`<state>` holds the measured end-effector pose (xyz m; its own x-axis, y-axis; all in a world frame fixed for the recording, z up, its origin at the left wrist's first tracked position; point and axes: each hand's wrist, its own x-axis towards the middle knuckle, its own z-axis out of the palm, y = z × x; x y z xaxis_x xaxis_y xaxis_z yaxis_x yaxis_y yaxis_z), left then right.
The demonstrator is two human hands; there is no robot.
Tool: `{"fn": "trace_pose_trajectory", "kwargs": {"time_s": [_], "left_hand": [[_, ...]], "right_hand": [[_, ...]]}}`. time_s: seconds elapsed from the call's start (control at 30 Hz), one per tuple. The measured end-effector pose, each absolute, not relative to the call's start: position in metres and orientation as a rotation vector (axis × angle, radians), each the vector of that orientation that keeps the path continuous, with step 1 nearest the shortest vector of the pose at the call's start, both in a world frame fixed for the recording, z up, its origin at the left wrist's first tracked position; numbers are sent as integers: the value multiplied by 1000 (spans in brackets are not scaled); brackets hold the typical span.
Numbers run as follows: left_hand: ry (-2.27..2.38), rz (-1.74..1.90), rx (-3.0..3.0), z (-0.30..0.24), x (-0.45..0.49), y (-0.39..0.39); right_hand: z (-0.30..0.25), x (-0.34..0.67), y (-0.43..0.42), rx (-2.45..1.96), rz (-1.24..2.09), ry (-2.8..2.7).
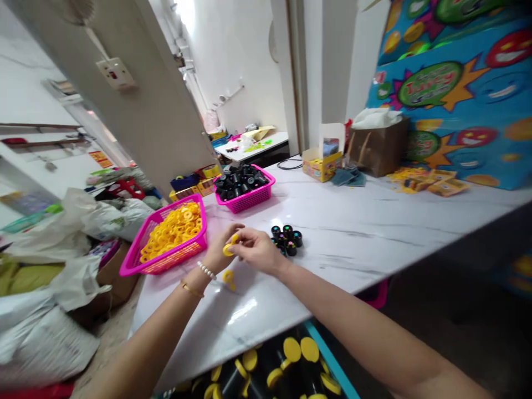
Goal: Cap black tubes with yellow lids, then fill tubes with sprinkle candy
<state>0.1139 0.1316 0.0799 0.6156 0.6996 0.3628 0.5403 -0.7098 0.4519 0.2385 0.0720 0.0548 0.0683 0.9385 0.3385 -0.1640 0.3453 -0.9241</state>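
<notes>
From here the tabletop (pixel 353 219) is white, streaked with grey veins. The front basket (pixel 179 257) is hot pink, its rings (pixel 174 230) orange-yellow; the rear basket (pixel 249 201) is pink too, its parts (pixel 239 182) black. The black cylinders (pixel 296 239) show blue, green and pink dots. Caps (pixel 292 349) are yellow, the crate rim (pixel 331 359) turquoise. The cartons (pixel 432 83) are blue, splashed with green, red and orange.

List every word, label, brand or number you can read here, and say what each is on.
"Juicy": upper green oval on the blue packaging; the words around it are too blurred.
"Juicy": lower green oval on the same packaging; the rest is unclear.
Too small or blurred to read: the orange-red sign at left, the open yellow box, the flat yellow packets.
</notes>
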Motion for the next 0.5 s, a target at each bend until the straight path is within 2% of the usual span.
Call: {"fn": "trace_pose_trajectory", "kwargs": {"time_s": [0.1, 0.23, 0.37, 0.5], "left_hand": [[1197, 656, 2563, 87, 52, 98], [1463, 562, 2406, 58, -4, 42], [1463, 770, 2312, 18, -13, 21], [1452, 900, 2313, 8, -9, 20]], "right_hand": [[60, 240, 70, -843, 1132, -1132], [52, 237, 71, -889, 1316, -1204], [39, 221, 68, -933, 1467, -1313], [41, 197, 59, -970, 1643, -1522]]}}
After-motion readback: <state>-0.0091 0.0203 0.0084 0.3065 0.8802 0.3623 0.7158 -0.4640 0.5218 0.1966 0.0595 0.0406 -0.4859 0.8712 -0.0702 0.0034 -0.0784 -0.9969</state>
